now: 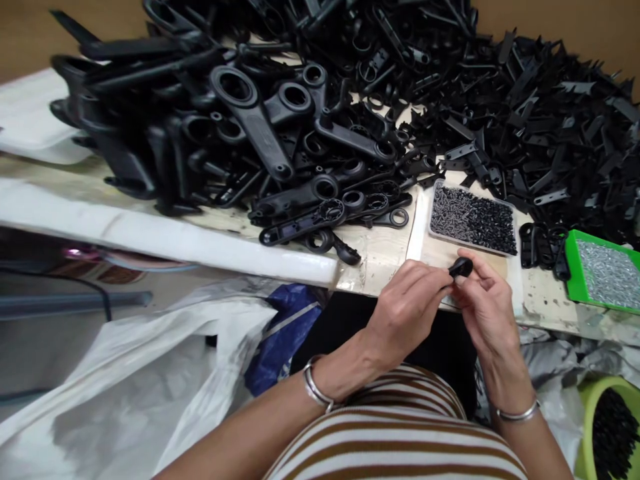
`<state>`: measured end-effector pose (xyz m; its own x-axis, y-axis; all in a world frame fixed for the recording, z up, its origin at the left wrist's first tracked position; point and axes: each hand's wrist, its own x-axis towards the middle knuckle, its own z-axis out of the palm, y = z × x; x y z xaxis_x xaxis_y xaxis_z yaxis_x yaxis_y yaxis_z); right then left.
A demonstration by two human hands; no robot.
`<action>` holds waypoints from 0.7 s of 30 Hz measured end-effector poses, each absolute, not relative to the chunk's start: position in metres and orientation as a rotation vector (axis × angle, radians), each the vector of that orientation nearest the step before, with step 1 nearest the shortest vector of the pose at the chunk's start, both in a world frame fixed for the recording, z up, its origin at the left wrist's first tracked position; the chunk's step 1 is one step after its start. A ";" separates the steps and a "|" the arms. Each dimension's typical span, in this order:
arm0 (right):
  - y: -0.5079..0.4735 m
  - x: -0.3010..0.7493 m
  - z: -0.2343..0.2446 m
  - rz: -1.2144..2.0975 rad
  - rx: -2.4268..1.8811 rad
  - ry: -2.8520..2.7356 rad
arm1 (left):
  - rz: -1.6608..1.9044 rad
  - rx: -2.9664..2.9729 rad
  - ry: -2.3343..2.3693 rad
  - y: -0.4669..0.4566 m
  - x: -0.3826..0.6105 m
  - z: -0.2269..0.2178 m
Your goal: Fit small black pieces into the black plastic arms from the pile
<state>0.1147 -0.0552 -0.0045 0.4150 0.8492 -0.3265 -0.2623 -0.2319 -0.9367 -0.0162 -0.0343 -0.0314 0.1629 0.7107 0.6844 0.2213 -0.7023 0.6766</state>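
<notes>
Over the table's front edge, my right hand (487, 300) pinches a small black plastic part (461, 267) with a rounded end between thumb and fingers. My left hand (407, 307) is closed, its fingertips pressed together against the near side of that part. Whether a smaller piece sits in the left fingertips is hidden. Just beyond both hands lies a clear shallow box (473, 217) full of tiny dark pieces. To its right, several black looped parts (543, 248) stand in a row beside a green tray (575, 267) of small silvery pins or screws.
A big heap of black ring-ended arms (255, 127) covers the table's left and middle. Smaller black clip-like parts (540, 133) pile up at the right back. A white bin (40, 120) stands far left. Below are a white sack (200, 373) and a yellow-green bucket (587, 427) holding black parts.
</notes>
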 end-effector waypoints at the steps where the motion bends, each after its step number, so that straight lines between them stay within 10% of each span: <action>1: -0.055 0.115 -0.004 1.146 -1.443 -0.563 | 1.557 2.008 0.882 -0.034 -0.015 -0.032; 7: -0.058 0.150 0.009 1.175 -1.517 -0.807 | 1.442 2.167 0.710 -0.027 -0.031 -0.022; 21: 0.010 0.338 0.038 -0.104 -2.220 -1.851 | 1.070 2.657 1.307 0.008 -0.111 -0.023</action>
